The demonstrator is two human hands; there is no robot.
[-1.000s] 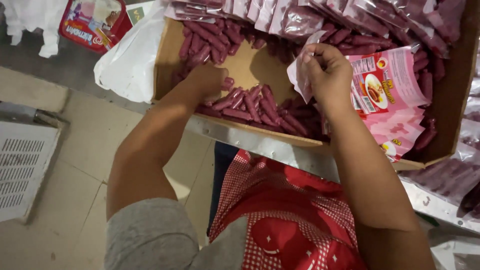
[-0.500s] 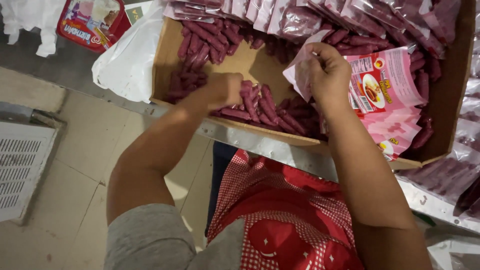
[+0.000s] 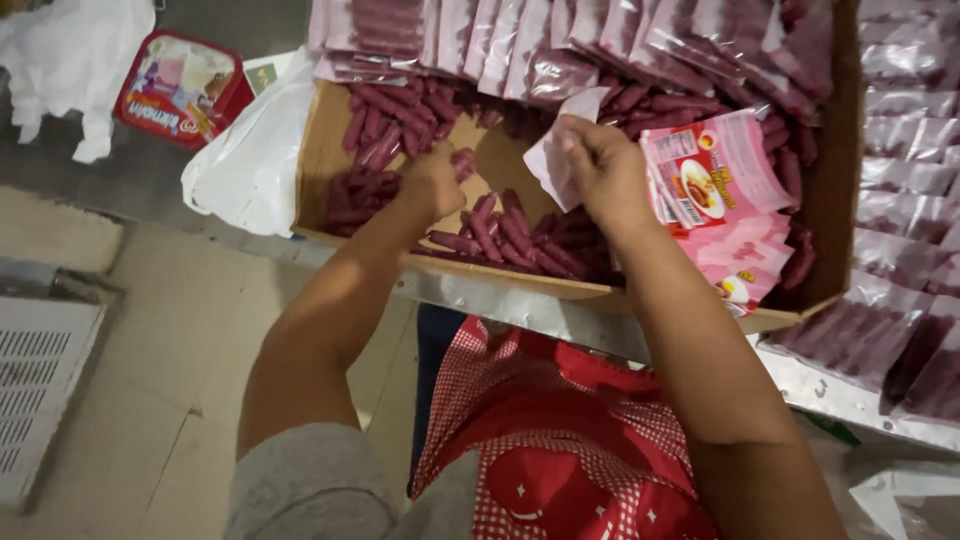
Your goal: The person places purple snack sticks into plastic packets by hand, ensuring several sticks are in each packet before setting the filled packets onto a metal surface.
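A big cardboard box [image 3: 320, 150] sits on a metal table edge [image 3: 520, 310]. Loose dark red sausages [image 3: 500, 235] lie inside the box, in heaps along its near wall and in its far left corner.

The left hand [image 3: 432, 182] is over the middle of the box, curled shut with its back to the camera. It seems to pinch some sausages, but I cannot tell for sure, because the fingers hide what is inside.

The right hand [image 3: 600, 165] is a bit to the right, also over the box. Its fingers are closed on a small pink empty pouch [image 3: 555, 150], and the pouch mouth points toward the left hand, so things can slide in easily.

A stack of more pink pouches [image 3: 715, 190] lies inside the box at its right end, close to the right hand for grabbing.

Filled clear packs [image 3: 560, 45] lie in rows past the far side of the box. A white plastic bag [image 3: 250, 150] lies just left of the box.
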